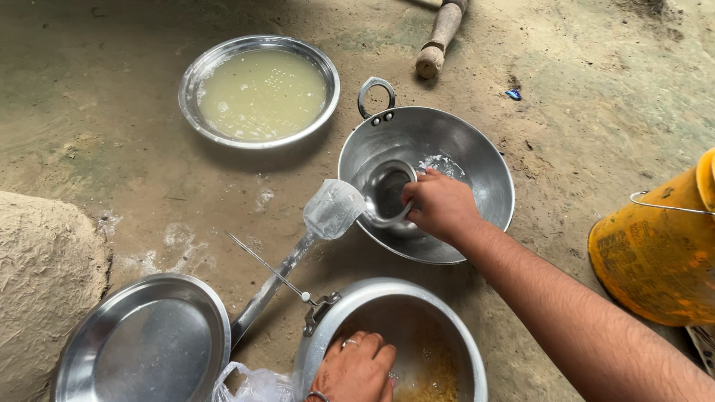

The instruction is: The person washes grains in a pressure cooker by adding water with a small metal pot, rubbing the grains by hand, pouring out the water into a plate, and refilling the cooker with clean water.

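My right hand grips a small steel cup, tilted on its side inside a round metal wok with a ring handle. A little water lies in the wok's bottom. My left hand, with a ring on one finger, rests on the rim of a metal pot at the bottom, its fingers reaching in over yellowish grains in water. A flat metal spatula leans against the wok's edge, its handle running down towards the pot.
A steel bowl of cloudy pale liquid sits at the back left. An upturned steel plate lies bottom left beside a clay mound. An orange bucket stands right; a wooden handle lies at the top. The ground is earthen.
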